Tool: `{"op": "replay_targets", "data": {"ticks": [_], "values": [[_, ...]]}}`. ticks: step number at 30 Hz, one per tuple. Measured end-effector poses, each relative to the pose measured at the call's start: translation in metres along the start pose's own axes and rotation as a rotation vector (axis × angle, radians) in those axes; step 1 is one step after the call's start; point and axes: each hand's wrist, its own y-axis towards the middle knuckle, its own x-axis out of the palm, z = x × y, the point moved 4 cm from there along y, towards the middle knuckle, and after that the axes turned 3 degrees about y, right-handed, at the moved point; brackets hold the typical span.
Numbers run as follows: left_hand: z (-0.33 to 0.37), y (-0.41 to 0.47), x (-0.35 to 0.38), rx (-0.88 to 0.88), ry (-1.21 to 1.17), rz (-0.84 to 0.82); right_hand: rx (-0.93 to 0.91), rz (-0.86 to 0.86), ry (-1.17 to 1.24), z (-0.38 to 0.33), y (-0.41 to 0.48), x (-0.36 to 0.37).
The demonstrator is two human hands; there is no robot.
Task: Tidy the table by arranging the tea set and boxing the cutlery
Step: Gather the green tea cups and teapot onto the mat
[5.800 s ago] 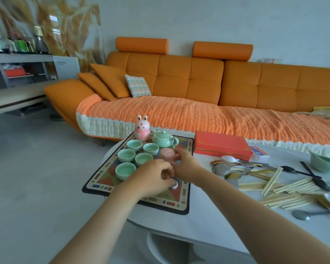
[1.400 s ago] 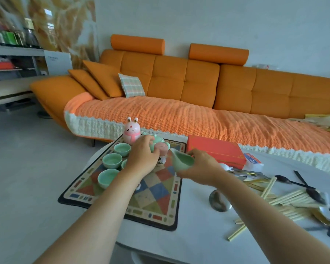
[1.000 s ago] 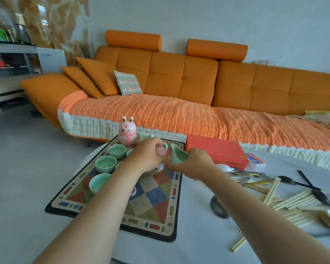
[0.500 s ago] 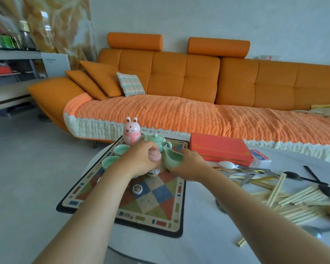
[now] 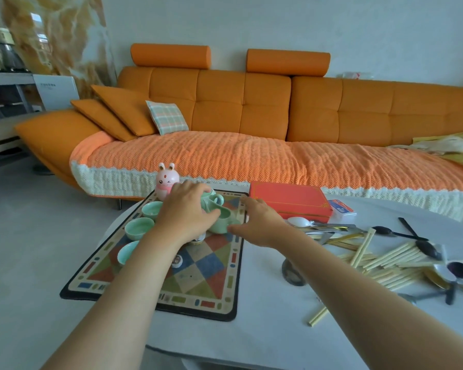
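On the patterned mat (image 5: 203,289) stand three pale green cups (image 5: 139,228), a green teapot (image 5: 215,200) and a green pitcher (image 5: 222,223). My left hand (image 5: 185,213) lies over the middle of the tea set. Its fingers curl down by the teapot and its thumb is against the pitcher. What is under the palm is hidden. My right hand (image 5: 259,222) is just right of the pitcher with fingers spread and nothing in it. The red box (image 5: 292,201) lies closed behind it. Loose chopsticks (image 5: 393,260) and spoons (image 5: 385,231) lie scattered at the right.
A pink rabbit figure (image 5: 167,180) stands at the mat's far corner. A small round piece (image 5: 177,261) lies on the mat. A blue and white box (image 5: 341,209) sits beside the red box. The white table (image 5: 265,332) ends just left of the mat. An orange sofa (image 5: 251,156) is behind.
My right hand has set the green pitcher down on the mat beside the teapot and let go of it. My left hand has shifted over the teapot and cups.
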Motion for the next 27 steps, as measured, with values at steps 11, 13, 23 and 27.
{"op": "replay_targets", "data": {"ticks": [11, 13, 23, 27], "values": [[0.144, 0.011, 0.091, 0.223, -0.196, -0.205, 0.154, 0.249, -0.097, 0.140, -0.050, -0.086], [0.160, 0.013, 0.109, 0.266, -0.164, -0.229, 0.190, 0.298, -0.139, 0.165, -0.047, -0.095], [0.217, 0.062, 0.166, 0.350, 0.077, -0.280, 0.351, 0.294, -0.249, 0.239, -0.002, -0.105], [0.224, 0.075, 0.177, 0.320, 0.132, -0.256, 0.373, 0.274, -0.232, 0.252, 0.008, -0.100]]}}
